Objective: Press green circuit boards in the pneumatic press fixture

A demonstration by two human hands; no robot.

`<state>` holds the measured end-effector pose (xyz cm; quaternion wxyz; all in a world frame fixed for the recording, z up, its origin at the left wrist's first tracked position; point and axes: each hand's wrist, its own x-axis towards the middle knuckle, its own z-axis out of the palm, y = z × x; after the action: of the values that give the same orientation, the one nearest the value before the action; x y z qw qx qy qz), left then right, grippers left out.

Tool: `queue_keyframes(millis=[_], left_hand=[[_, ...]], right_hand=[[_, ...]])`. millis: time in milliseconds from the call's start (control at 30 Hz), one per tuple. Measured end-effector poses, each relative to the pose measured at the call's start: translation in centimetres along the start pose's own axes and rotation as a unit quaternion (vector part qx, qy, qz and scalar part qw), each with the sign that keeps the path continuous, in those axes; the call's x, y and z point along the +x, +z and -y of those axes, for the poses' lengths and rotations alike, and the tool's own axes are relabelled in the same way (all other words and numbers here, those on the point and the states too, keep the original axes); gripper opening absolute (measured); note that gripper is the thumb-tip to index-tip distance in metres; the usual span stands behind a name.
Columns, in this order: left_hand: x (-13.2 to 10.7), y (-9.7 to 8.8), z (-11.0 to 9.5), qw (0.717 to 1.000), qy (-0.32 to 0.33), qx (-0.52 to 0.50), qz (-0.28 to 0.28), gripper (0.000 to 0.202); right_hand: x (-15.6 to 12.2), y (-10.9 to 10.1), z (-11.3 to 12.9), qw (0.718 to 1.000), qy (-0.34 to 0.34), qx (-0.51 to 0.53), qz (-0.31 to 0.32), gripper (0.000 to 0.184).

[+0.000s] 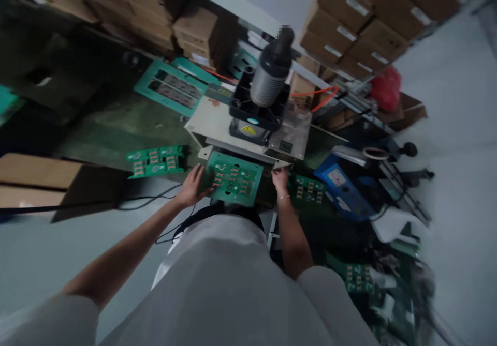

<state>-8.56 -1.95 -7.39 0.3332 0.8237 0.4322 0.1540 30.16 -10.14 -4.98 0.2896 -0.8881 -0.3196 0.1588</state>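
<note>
head view: the green board (233, 180) lies on the counter (116, 123) just near of the press (267, 87), its left edge grasped in the left hand (192, 185). the right hand (280, 180) is held beside its right corner, grip not discernible. positioning seems in hand; careful squaring under the press is called for next.

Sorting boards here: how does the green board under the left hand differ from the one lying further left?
The middle board is touched by the left hand, before the press; the left board lies untouched. The middle board looks squarer and larger, the left board long and narrow. Both are green with rows of small parts.
</note>
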Motion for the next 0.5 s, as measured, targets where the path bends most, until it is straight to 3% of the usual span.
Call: queue_keyframes(millis=[133, 233, 300, 367, 500], left_hand=[[0.2, -0.4, -0.4, 0.997, -0.055, 0.020, -0.057, 0.084], [0.5, -0.9, -0.8, 0.992, -0.101, 0.034, -0.070, 0.079], [0.7, -1.3, -1.3, 0.990, -0.111, 0.042, -0.078, 0.074], [0.8, -1.7, -2.0, 0.989, -0.113, 0.049, -0.088, 0.070], [1.0, -2.3, -3.1, 0.987, -0.112, 0.048, -0.101, 0.067]], right_hand=[[-2.8, -5.9, -2.2, 0.995, -0.006, -0.076, -0.072, 0.030], [-3.5, -11.1, -4.8, 0.971, 0.076, -0.186, -0.132, 0.035], [-3.3, -13.4, -6.3, 0.949, 0.141, -0.246, -0.138, 0.036], [-2.8, -14.4, -7.4, 0.935, 0.176, -0.283, -0.121, 0.036], [-2.2, -14.2, -8.4, 0.925, 0.198, -0.317, -0.075, 0.038]])
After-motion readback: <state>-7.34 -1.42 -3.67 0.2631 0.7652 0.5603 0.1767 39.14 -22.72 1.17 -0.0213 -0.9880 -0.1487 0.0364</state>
